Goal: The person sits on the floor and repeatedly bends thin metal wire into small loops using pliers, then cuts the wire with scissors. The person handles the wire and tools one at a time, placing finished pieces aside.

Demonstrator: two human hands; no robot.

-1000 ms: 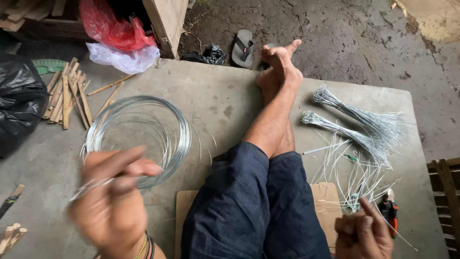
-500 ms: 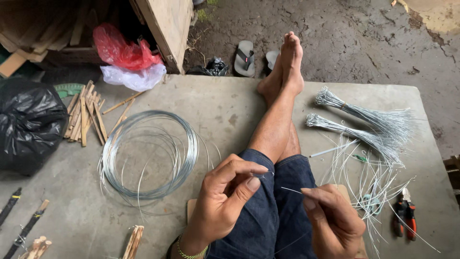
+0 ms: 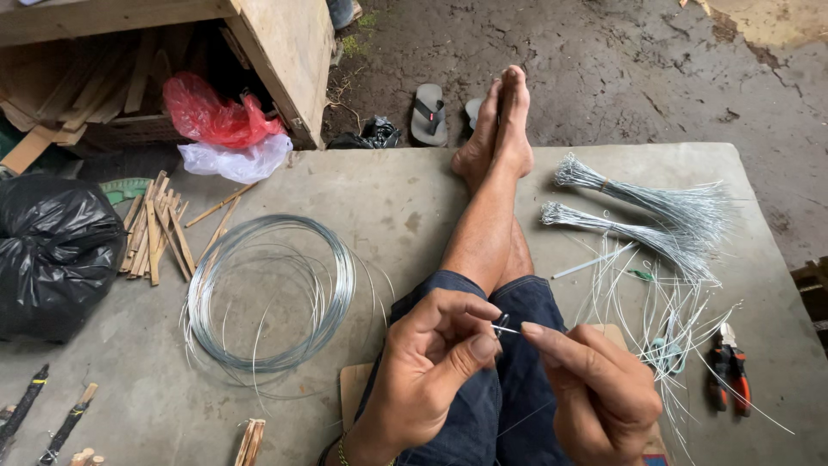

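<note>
Concrete slab [image 3: 414,185] w/ person sitting on it, legs [image 3: 492,233] stretched out crossed, dark shorts. Big wire coil [image 3: 272,293] lies flat on slab, well left of the hands; black bag [image 3: 52,250] and bamboo sticks [image 3: 155,229] further left. Two tied wire bundles [image 3: 655,216] + loose cut wires [image 3: 655,319] to the right, cutters [image 3: 729,371] w/ red-black grips near the right edge. Both hands work over the lap, fingertips almost touching. Left hand [image 3: 423,380] is curled, thumb + forefinger pinched on the small looped end of a thin wire [image 3: 503,327]. Right hand [image 3: 595,393] mostly closed, forefinger extended, pinching the same wire just beside the loop; rest of the wire seems to trail down past the right wrist, hard to follow. Wire thus sits right between the two pinches, above the thighs, apart from coil and bundles. Step looks like forming/twisting a loop at the wire end. To do it well, I'd say: keep left pinch tight on the loop so it doesn't spring open, turn w/ the right close to the loop, short grip, keep sharp tip pointed away from fingers.
</note>
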